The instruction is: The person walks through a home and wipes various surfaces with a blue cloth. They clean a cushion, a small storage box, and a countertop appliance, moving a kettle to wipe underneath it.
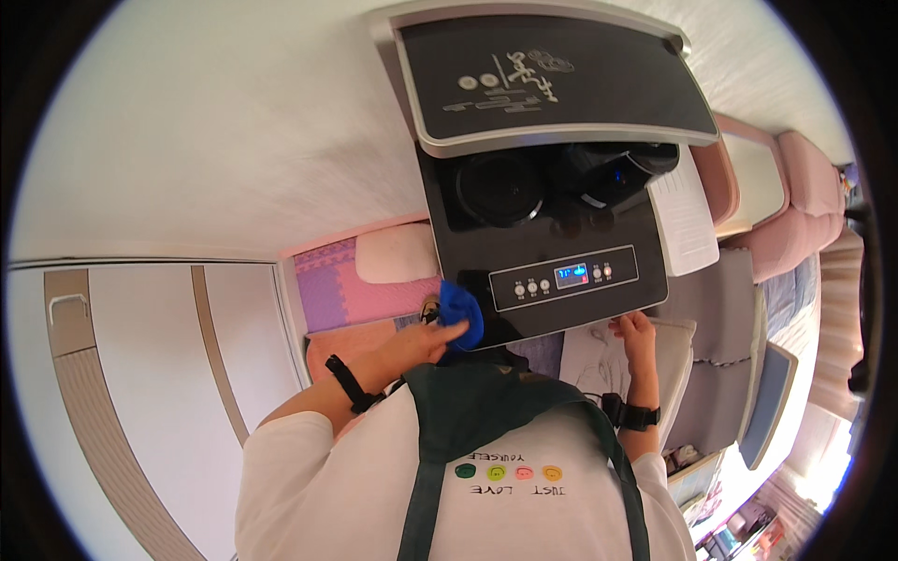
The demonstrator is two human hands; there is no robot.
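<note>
My left hand [428,341] has its fingers on a blue cloth [463,315], which lies against the front left corner of a black tea bar machine [449,245]. At the machine's front right edge is my right hand [637,333], fingers bent and fingertips at the rim. Whether they grip it is not clear. Between the two hands, the glossy top carries a control panel [565,277] with round buttons and a lit blue display. Behind the panel are a dark round plate [499,188] and a black kettle-like vessel [621,175], under a tall decorated back panel [561,77].
A white ribbed box-like object [684,217] adjoins the machine's right side. Beyond it stand pink chairs [789,238] and a grey sofa [715,393]. At left are a pale wall [210,140], a white sliding door [154,365] and pink-purple foam mats [333,287].
</note>
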